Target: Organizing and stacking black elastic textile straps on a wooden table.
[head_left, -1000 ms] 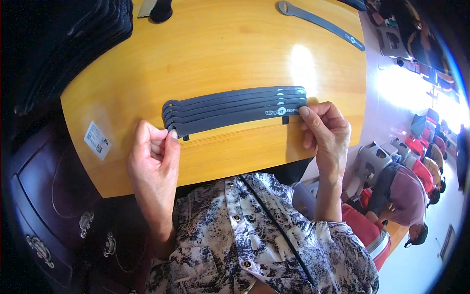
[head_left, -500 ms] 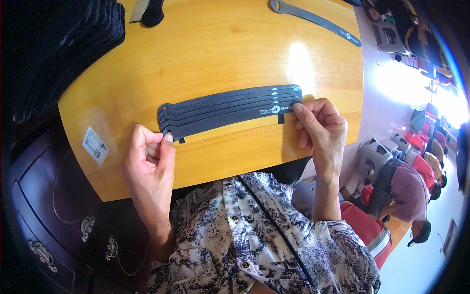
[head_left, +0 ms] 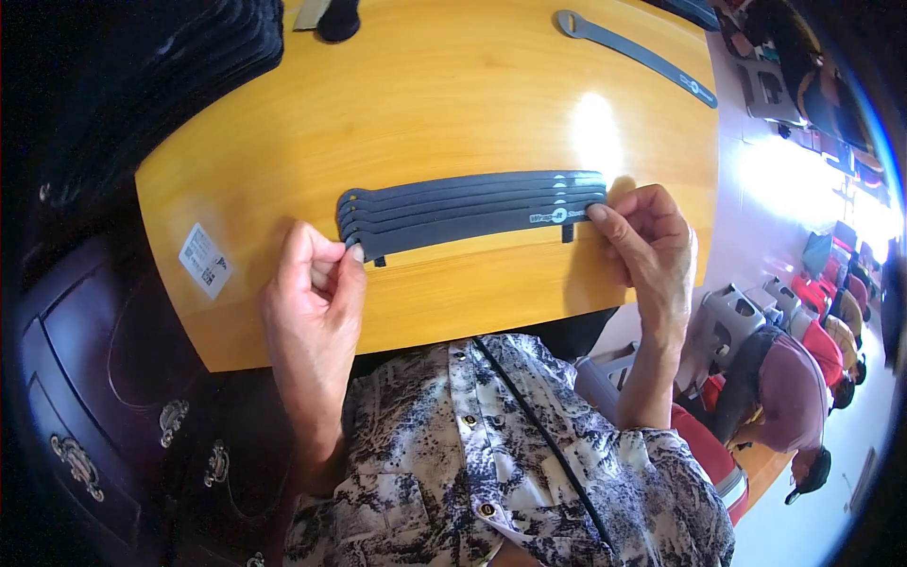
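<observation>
A fanned set of dark grey hook-and-loop straps (head_left: 463, 211) lies across the wooden table in front of me, the straps overlapping in steps. My left hand (head_left: 319, 283) pinches the rounded left end of the nearest strap between thumb and index finger. At the other end, the thumb and fingers of my right hand (head_left: 652, 241) close on the right tip of the set. Two short black tabs stick out below the near edge, one by each end. Farther right on the table rests a single grey strap (head_left: 638, 57) with a looped end.
On the table (head_left: 453, 293), a white printed label (head_left: 204, 262) lies at the left. A tall stack of black straps (head_left: 189, 57) rises at the far left, and a black strap end (head_left: 338, 21) sits at the back. Grey stools (head_left: 732, 321) and people (head_left: 794, 397) are to the right.
The view has shifted a little, so the table and my hands sit farther right in it. Both hands keep their hold at the ends of the straps.
</observation>
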### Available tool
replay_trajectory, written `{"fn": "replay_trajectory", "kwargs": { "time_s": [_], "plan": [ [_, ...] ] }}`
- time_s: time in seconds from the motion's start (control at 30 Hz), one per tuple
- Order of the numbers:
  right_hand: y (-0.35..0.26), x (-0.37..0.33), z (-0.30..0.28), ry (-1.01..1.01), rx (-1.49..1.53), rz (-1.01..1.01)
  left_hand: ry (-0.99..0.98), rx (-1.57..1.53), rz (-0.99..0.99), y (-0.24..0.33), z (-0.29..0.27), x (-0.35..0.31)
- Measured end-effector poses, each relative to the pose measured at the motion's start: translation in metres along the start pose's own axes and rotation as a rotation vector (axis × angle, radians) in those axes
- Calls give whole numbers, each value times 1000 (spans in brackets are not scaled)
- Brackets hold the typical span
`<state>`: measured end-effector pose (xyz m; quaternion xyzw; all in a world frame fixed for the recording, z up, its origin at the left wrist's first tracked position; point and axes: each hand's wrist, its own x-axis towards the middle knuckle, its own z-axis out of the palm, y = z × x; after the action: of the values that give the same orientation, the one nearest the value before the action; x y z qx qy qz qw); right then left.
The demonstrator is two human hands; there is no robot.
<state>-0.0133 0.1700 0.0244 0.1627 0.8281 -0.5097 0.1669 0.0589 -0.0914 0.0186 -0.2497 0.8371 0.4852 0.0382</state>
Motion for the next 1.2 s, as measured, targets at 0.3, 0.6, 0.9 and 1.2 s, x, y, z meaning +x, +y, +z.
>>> {"fn": "replay_trajectory", "kwargs": {
  "time_s": [0.3,0.6,0.9,1.2],
  "plan": [
    [2,14,-10,-97,-65,15,-95,-128,-114,-7,-4,6],
    [5,14,-6,-42,-85,-38,-135,-307,-238,-8,-7,8],
    [-17,-10,30,-73,-318,-555,40,103,501,-1,21,-3],
    [-12,5,25,-208,-489,-577,-70,148,465,4,28,12]
  ]
}}
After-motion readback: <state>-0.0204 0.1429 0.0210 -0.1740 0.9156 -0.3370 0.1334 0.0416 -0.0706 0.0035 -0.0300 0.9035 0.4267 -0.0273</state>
